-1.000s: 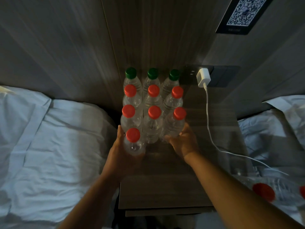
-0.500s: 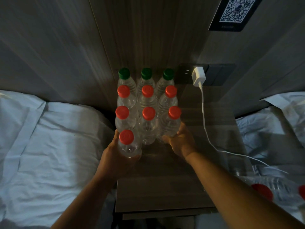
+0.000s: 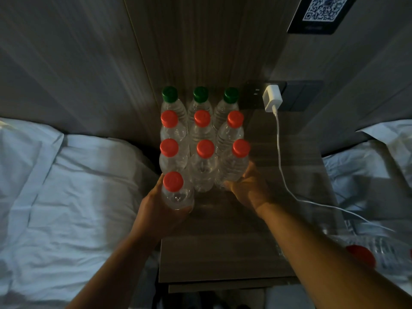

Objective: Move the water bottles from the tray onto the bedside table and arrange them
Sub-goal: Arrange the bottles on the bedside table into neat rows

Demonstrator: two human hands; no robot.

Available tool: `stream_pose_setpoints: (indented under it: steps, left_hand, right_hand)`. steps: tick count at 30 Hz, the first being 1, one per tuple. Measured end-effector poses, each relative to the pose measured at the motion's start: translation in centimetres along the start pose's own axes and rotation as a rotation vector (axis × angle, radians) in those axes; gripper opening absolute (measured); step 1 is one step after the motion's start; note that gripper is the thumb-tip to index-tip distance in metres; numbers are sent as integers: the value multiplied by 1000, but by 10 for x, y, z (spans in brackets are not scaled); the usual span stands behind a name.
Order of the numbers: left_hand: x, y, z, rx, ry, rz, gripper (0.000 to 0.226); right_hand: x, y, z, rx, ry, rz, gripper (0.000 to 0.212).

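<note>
Dim light, grey wood-grain wall panels [image 3: 66,52] across the top, white bedding [image 3: 66,186] at left, white sheets [image 3: 365,175] at right, wood-grain bedside table [image 3: 223,253] at centre, dark socket plate [image 3: 252,95] with white charger [image 3: 272,98], QR-code sign [image 3: 323,12] upper right

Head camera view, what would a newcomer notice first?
A tight block of water bottles on the bedside table, green caps behind, red in front. The left hand grips a lone red-capped bottle at its front, the right hand holds the front right bottle. A white charger is plugged in at the right.
</note>
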State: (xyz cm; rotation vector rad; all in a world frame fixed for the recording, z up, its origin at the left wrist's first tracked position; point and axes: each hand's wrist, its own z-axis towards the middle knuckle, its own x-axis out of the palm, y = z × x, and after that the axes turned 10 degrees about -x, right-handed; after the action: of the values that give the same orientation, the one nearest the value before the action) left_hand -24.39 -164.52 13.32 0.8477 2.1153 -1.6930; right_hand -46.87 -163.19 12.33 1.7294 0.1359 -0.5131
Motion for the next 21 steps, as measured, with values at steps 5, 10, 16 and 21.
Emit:
stream_pose_setpoints:
  steps: [5,10,16,21]
  left_hand:
    - [2,5,1,-5,10,-2,56]
    - [2,1,1,66,28,5,50]
    - [2,0,-1,77,24,23,58]
    - [-9,24,-6,0,336,212,41]
  right_hand:
    - [3,1,-1,-12,-35,10,49]
    - [5,-2,0,3,-42,16,49]
    - [1,10,-6,104,-50,-165,52]
    - [-18,39,-30,277,136,-688,40]
